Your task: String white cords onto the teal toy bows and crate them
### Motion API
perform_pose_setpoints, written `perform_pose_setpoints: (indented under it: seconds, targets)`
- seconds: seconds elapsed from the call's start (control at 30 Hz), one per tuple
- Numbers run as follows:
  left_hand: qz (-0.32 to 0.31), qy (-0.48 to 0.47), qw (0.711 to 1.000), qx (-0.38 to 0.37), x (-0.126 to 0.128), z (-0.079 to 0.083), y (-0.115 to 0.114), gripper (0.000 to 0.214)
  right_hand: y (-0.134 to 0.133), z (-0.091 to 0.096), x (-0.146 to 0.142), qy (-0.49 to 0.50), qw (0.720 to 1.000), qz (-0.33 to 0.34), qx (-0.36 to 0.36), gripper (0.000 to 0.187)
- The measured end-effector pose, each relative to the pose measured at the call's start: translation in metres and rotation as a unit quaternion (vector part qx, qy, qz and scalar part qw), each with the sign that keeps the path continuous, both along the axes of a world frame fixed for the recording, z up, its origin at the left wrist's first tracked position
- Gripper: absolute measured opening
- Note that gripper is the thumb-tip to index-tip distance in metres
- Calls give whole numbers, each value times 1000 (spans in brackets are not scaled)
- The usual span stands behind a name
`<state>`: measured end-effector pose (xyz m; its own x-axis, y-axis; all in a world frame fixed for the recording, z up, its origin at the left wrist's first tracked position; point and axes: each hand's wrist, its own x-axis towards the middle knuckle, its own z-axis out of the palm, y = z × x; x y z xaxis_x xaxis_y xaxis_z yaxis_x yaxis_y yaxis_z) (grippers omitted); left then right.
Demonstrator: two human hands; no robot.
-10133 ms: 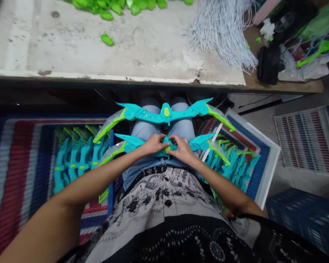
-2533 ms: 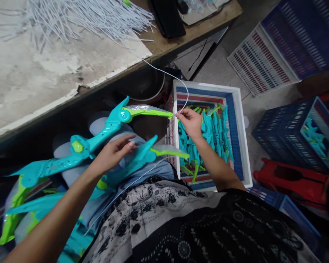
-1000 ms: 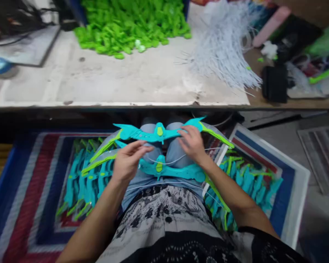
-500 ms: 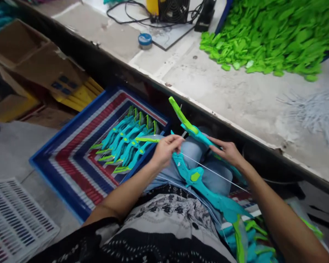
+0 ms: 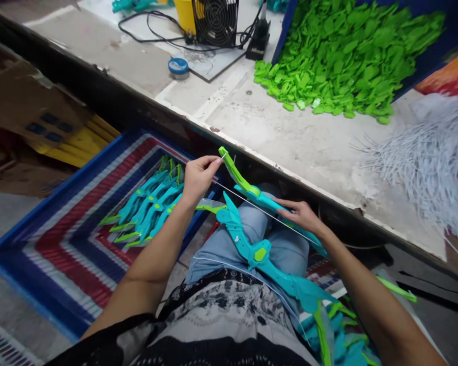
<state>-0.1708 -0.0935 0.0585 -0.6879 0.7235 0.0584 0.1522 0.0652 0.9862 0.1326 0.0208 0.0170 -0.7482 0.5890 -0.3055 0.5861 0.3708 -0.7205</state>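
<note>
A turquoise toy bow (image 5: 266, 200) with a bright green end lies slantwise above my knees. My right hand (image 5: 301, 214) is closed around its turquoise middle. At the tip of the green end, my left hand (image 5: 199, 175) pinches a white string (image 5: 247, 202), which runs taut along the bow toward its lower right end. Across my lap rests another turquoise toy bow (image 5: 248, 249) with a green centre patch, a string and green ends; neither hand touches it.
A blue tray (image 5: 26, 254) of several finished-looking bows stands at left. More bow parts (image 5: 343, 330) lie at lower right. On the bench (image 5: 229, 109) are green pieces (image 5: 339, 61), white strings (image 5: 427, 152), a fan (image 5: 216, 23) and a blue-lidded tin (image 5: 178, 67).
My left hand has moved up to the green tip, drawing the string alongside the bow. My right hand keeps its hold. The view has shifted, showing more of the bench at right.
</note>
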Motion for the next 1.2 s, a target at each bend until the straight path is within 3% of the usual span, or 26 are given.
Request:
perform_pose_setpoints:
  seconds: [0.5,0.77,0.93,1.13,1.2]
  targets:
    - [14,66,998,4,-4,1,4,20,-3,2,0,-10,1000,-8,-3,43]
    - [-45,-49,998,9,-3,11,6,21,-10,2,4,11,999,14,32,43]
    - [-87,-96,991,21,-7,11,1,45,-16,3,2,3,999,-1,33,42]
    - [-116,-126,984,38,-9,10,4,33,-18,3,6,-7,999,6,33,43]
    - [-122,-135,983,36,-9,10,4,30,-18,8,3,-2,997,27,72,41]
